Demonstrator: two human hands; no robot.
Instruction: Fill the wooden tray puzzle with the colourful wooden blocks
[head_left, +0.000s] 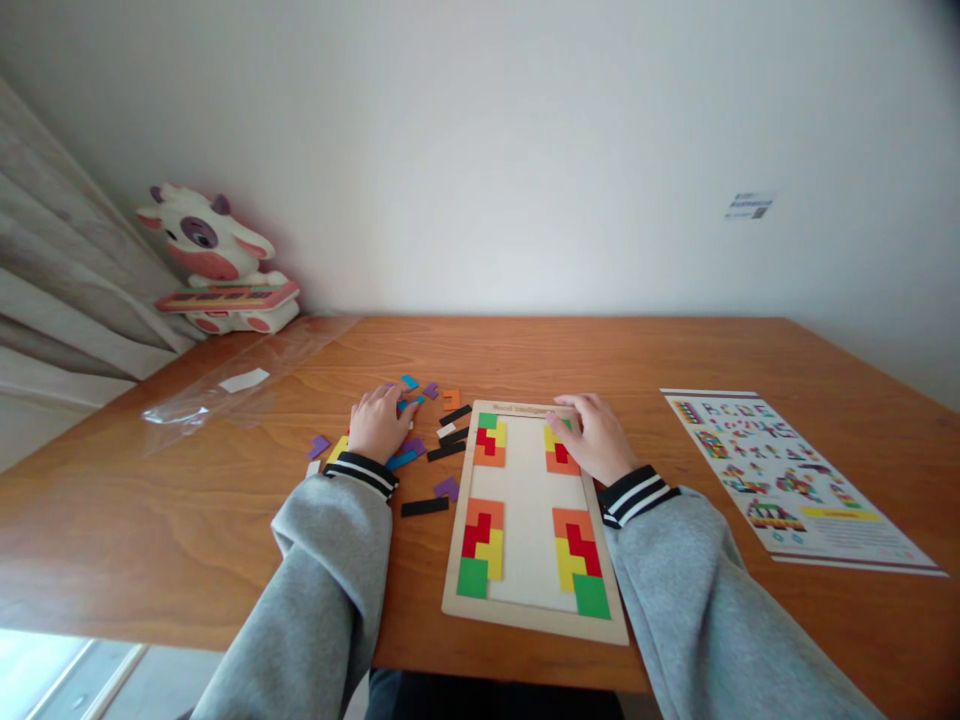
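Note:
A wooden puzzle board (pixel 525 620) lies before me, its four corners filled with red, yellow, orange and green blocks around a bare pale middle. My right hand (pixel 596 440) rests over its upper right corner, thumb and fingers apart, partly covering the blocks there. Left of the board, my left hand (pixel 379 425) is down among loose puzzle pieces. A blue puzzle piece (pixel 411 401) shows between its thumb and index finger, partly hidden. Around that hand lie black bars (pixel 424 507), purple pieces (pixel 447 488), an orange piece (pixel 451 399) and a yellow piece (pixel 337 450).
On the right of the wooden table (pixel 525 350) lies a printed sheet (pixel 787 480) of colourful patterns. A clear plastic bag (pixel 225 385) is at the left, in front of a cow-shaped toy keyboard (pixel 225 265). A curtain (pixel 67 260) hangs at the left edge.

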